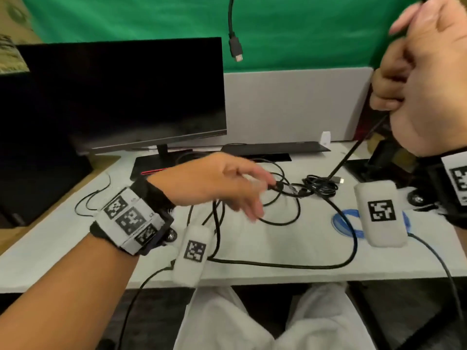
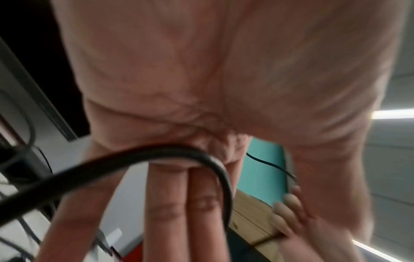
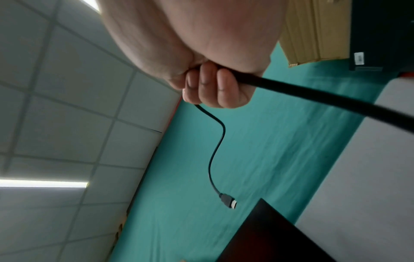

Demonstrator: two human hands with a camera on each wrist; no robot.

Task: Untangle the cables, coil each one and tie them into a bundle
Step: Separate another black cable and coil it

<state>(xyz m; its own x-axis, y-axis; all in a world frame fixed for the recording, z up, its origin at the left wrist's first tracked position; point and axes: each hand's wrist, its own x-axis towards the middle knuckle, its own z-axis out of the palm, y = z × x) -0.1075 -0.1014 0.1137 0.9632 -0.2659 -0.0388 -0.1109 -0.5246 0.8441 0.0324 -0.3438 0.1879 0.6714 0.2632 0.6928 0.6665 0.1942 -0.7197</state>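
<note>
My right hand grips a raised cable; left hand, fingers straight, over the tangle (monitor behind) on the white desk.

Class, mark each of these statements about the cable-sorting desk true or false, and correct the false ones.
1. The right hand grips a black cable raised above the desk. True.
2. The plug dangling before the green backdrop is plugged into the monitor. False: it hangs free in the air.
3. A blue cable lies coiled on the desk. True.
4. The left hand lies flat on the desk holding nothing. False: a black cable loops over its fingers.
</note>
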